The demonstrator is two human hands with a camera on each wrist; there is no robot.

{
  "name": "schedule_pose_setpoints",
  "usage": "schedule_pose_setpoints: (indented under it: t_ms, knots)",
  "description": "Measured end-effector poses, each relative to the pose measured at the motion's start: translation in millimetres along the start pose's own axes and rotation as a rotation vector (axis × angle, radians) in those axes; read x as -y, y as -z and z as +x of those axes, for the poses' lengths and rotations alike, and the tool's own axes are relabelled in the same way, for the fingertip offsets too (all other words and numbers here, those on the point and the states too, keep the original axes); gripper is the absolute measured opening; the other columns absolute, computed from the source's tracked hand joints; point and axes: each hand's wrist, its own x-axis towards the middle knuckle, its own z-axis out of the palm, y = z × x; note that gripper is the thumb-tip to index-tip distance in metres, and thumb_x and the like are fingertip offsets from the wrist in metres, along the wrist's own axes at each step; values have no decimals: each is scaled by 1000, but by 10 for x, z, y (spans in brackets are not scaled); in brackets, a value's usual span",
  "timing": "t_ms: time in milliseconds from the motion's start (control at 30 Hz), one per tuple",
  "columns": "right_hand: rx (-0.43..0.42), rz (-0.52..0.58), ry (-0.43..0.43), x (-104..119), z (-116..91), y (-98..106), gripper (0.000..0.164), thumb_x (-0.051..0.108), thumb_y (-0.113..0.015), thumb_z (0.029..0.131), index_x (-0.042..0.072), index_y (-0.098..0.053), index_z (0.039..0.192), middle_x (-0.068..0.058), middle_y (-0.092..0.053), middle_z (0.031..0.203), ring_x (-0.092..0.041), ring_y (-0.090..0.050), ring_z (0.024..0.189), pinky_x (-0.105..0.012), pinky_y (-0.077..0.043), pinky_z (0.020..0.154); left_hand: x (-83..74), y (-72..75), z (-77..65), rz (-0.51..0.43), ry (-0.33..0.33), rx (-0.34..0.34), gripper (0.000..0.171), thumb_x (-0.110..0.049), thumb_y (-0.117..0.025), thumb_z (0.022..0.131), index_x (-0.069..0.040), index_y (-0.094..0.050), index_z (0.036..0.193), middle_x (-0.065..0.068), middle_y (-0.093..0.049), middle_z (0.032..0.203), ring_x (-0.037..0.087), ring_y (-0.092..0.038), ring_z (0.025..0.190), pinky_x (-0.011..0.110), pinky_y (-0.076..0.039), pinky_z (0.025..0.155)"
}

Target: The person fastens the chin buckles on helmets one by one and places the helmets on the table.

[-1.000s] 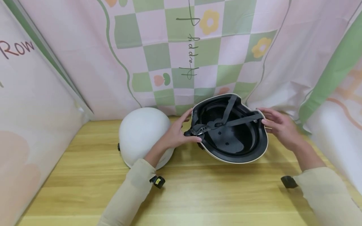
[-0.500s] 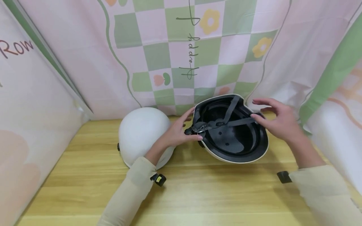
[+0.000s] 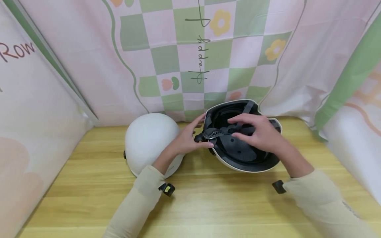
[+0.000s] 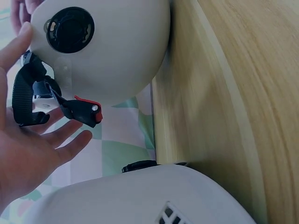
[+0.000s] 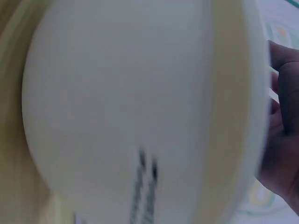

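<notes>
An upturned cream helmet [image 3: 256,167] leans back on the table, its black lining showing and grey chin straps [image 3: 226,131] crossing the opening. My left hand [image 3: 187,138] touches the helmet's left edge, thumb on the near rim and fingers spread to the far side. In the left wrist view a black strap buckle with a red tab [image 4: 86,109] hangs in front of those fingers. My right hand [image 3: 262,132] is over the helmet opening, thumb and forefinger apart beside the straps. Whether it touches them is hidden. The right wrist view shows the outer shell [image 5: 121,93], blurred.
A second white helmet [image 3: 151,142] sits dome up on the wooden table [image 3: 202,208], just left of my left hand. A checked curtain [image 3: 190,59] hangs close behind both helmets. Small black wrist devices [image 3: 168,189] are strapped at the sleeves.
My right hand has left the helmet's right rim and moved left over the opening to the straps. My left hand has stayed at the left edge; the helmet has barely shifted.
</notes>
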Motion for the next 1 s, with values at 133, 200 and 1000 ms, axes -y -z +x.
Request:
schedule_pose_setpoints:
  t_ms: [133, 200, 1000]
  knots:
    - [133, 43, -23, 42, 87, -159, 44, 3, -81, 84, 4, -67, 126, -8, -69, 122, -27, -66, 107, -44, -54, 86, 5, 2, 3, 14, -16, -4, 103, -28, -83, 84, -24, -16, 162, 10, -39, 155, 33, -40, 139, 55, -38, 109]
    - [177, 69, -57, 53, 119, -215, 43, 6, -78, 87, 4, -65, 129, -9, -68, 124, -27, -65, 110, -47, -53, 89, 7, 1, 3, 24, -19, -5, 103, -29, -83, 84, -23, -17, 162, 10, -39, 154, 33, -41, 139, 54, -39, 108]
    - [52, 290, -160, 89, 164, -138, 28, -2, -73, 89, 4, -69, 116, -7, -70, 107, -11, -69, 90, -22, -54, 67, 2, -4, -5, -9, -27, -31, 104, -28, -86, 81, -22, -20, 161, 9, -46, 149, 32, -45, 134, 51, -42, 104]
